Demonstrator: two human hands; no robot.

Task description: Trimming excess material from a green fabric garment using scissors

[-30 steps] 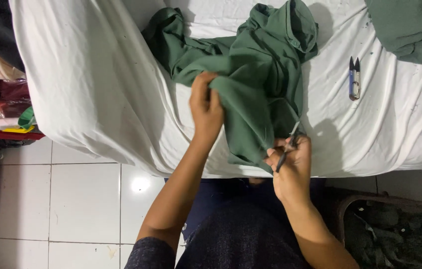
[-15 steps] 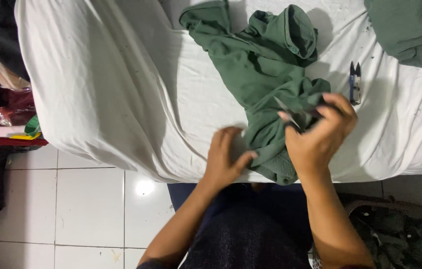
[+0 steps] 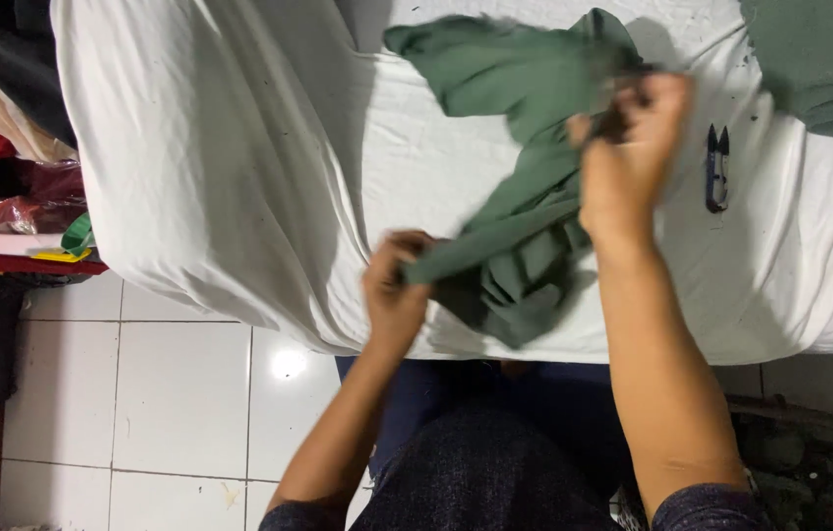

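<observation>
Green cloth is what I have in both hands: the green garment (image 3: pixel 525 167) is stretched between them over the near part of the desk (image 3: pixel 239 167). My left hand (image 3: pixel 395 285) is closed on a folded strip of it just past the desk's near edge. My right hand (image 3: pixel 628 157) is closed on a bunch of it farther in and higher; something small and dark shows between its fingers, too blurred for me to tell what it is.

Against the picture half a second back, my right hand has gone up and away from me, the left has drawn out to the left, and the garment, which lay heaped, now hangs taut between them with its lower folds dangling at the near edge.

Just right of my right hand lie small thread snips (image 3: pixel 717 169), apart from hand and cloth. The left half of the white sheet is bare and creased and drapes off the near edge. A second green piece (image 3: pixel 830 59) sits at the far right corner, well apart.

Below the edge I see white floor tiles (image 3: pixel 171 393) to the left. Red and dark bundles (image 3: pixel 3 197) crowd the desk's left side.
</observation>
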